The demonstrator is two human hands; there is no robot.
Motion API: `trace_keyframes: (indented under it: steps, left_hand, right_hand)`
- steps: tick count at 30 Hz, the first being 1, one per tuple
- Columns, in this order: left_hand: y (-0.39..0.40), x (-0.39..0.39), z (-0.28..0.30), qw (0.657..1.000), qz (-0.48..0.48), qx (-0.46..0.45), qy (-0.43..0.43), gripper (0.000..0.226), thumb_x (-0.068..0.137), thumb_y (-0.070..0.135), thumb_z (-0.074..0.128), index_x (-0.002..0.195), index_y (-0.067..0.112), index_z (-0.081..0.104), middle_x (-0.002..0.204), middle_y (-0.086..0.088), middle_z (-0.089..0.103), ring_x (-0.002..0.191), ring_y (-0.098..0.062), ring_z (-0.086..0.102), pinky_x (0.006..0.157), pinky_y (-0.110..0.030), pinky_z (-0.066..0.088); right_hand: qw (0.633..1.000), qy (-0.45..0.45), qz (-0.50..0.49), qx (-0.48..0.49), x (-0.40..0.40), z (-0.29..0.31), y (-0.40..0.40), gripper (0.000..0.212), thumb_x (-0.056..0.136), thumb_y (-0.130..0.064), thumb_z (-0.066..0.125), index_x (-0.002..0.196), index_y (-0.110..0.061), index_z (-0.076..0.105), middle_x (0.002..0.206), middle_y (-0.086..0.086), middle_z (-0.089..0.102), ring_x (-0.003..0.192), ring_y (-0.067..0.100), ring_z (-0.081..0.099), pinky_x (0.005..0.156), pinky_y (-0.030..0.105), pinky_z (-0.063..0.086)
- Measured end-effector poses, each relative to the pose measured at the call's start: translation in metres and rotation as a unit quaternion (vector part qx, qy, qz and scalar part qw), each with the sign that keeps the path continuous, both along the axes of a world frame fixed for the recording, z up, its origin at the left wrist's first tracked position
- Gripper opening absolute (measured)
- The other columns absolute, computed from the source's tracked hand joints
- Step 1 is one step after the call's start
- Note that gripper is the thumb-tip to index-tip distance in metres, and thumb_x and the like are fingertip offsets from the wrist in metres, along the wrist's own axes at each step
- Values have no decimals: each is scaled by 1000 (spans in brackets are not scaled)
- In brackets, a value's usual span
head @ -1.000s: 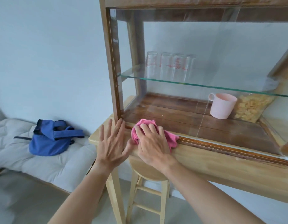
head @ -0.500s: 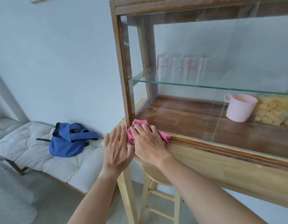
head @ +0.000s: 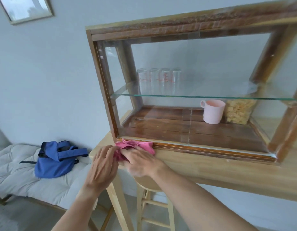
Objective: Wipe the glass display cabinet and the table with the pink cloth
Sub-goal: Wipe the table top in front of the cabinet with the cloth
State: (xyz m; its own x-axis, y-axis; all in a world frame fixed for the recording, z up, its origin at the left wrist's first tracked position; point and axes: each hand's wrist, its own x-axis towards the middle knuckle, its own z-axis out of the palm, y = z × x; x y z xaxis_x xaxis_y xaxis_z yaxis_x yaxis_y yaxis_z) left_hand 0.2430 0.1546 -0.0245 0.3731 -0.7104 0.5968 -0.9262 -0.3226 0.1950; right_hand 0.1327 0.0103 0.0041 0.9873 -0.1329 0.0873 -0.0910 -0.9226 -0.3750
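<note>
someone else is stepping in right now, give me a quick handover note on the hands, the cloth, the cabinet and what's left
Right hand: pressing the pink cloth onto the table at its left front corner, fingers blurred.
Left hand: beside it, fingertips on the cloth's left edge.
Cloth: bunched against the bottom front rail of the glass display cabinet, near its left post.
Done: cannot tell how much glass has been wiped.
Left: likely the rest of the table front to the right, and any cabinet glass not yet covered.

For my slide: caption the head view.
Both hands, left hand and right hand, bunch pink cloth beside glass display cabinet.
</note>
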Motion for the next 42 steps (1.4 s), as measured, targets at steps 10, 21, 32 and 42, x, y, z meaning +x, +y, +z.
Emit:
trace_keyframes:
  steps: [10, 21, 32, 42]
  left_hand:
    - [-5, 0, -7, 985, 19, 170, 7, 66, 95, 41, 20, 149, 12, 42, 150, 0, 48, 140, -20, 42, 113, -36, 31]
    - [-48, -63, 0, 986, -47, 159, 22, 74, 94, 56, 9, 155, 18, 28, 161, 5, 17, 151, -10, 13, 119, -23, -4]
    - [-80, -94, 3, 988, -150, 26, 10, 49, 100, 17, 39, 146, 1, 43, 151, -15, 45, 144, -22, 37, 117, -36, 33]
    - [-74, -100, -14, 989, -54, 133, 22, 71, 94, 46, 7, 156, 14, 24, 162, -2, 25, 150, -12, 21, 123, -33, 6]
  right_hand:
    - [990, -113, -75, -30, -25, -14, -3, 38, 106, -30, 40, 121, -3, 63, 127, 16, 59, 118, 32, 54, 108, 42, 36]
    - [938, -239, -204, -146, -108, -48, -26, 39, 105, -32, 31, 106, -14, 67, 112, 5, 63, 102, 21, 57, 99, 35, 43]
    - [980, -133, -134, -68, -113, -24, -41, 51, 94, -30, 33, 133, -17, 63, 150, 2, 48, 143, 20, 37, 117, 47, 28]
    - [942, -115, -255, -186, -147, -46, -30, 63, 98, -43, 32, 140, -3, 57, 145, 16, 57, 136, 31, 52, 119, 49, 35]
